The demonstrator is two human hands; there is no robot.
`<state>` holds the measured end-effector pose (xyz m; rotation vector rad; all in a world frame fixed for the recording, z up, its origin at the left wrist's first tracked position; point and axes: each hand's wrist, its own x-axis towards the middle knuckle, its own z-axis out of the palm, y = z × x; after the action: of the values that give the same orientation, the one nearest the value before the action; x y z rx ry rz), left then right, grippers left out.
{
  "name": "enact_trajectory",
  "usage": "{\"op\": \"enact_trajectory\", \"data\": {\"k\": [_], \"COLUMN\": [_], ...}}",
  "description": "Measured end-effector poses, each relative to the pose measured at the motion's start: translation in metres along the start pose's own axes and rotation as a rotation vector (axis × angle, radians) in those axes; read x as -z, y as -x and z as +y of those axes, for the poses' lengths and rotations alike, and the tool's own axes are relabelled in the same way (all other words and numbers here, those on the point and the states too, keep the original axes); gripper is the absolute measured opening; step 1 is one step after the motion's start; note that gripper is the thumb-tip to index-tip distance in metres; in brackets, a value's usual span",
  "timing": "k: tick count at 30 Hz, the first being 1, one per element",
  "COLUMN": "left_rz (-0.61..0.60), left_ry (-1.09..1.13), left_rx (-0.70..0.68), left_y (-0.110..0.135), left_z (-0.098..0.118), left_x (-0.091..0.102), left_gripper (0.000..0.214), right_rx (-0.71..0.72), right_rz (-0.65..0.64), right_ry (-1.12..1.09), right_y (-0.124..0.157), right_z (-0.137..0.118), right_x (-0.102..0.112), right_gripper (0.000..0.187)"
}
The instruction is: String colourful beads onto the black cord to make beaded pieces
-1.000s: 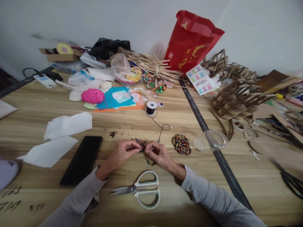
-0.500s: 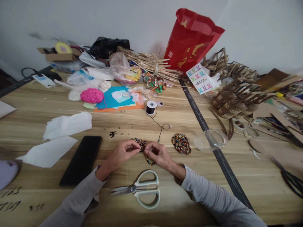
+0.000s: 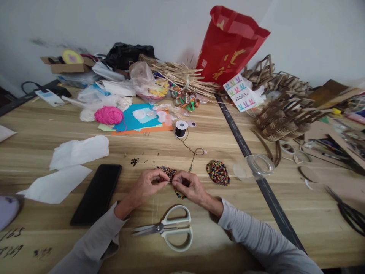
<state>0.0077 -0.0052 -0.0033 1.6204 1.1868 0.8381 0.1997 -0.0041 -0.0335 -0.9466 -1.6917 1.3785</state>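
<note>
My left hand (image 3: 146,185) and my right hand (image 3: 189,186) meet fingertip to fingertip, both closed in a pinch. Between them shows a short bit of thin dark cord (image 3: 170,181); its ends are hidden by the fingers. A string of small multicoloured beads (image 3: 179,195) hangs out below my right hand. Just beyond the fingertips lies a heap of beads (image 3: 167,170), partly covered by my hands. To the right rests a coiled pile of beaded strings (image 3: 218,172). White-handled scissors (image 3: 171,228) lie in front of my wrists, blades to the left.
A spool of black cord (image 3: 181,129) stands beyond my hands, its loose end trailing toward them. Short black cord scraps (image 3: 135,162), a black phone (image 3: 97,194) and white paper pieces (image 3: 80,152) lie leftward. Clear tape rolls (image 3: 261,166) and small woven baskets (image 3: 281,118) are at right.
My fingertips have drawn slightly closer together, with the right hand shifting a little left. The whole view has moved slightly; nothing else visibly differs.
</note>
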Motion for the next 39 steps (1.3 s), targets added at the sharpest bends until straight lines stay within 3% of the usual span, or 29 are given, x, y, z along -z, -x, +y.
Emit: {"op": "enact_trajectory", "data": {"k": [39], "left_rz": [-0.013], "left_ry": [0.046], "left_rx": [0.021], "left_y": [-0.0008], "left_z": [-0.0046], "left_x": [0.0000], "left_gripper": [0.008], "right_rx": [-0.003], "right_rz": [0.007], "right_ry": [-0.036], "right_y": [0.0008], "right_z": [-0.0027], "right_x": [0.0006], "right_gripper": [0.027]}}
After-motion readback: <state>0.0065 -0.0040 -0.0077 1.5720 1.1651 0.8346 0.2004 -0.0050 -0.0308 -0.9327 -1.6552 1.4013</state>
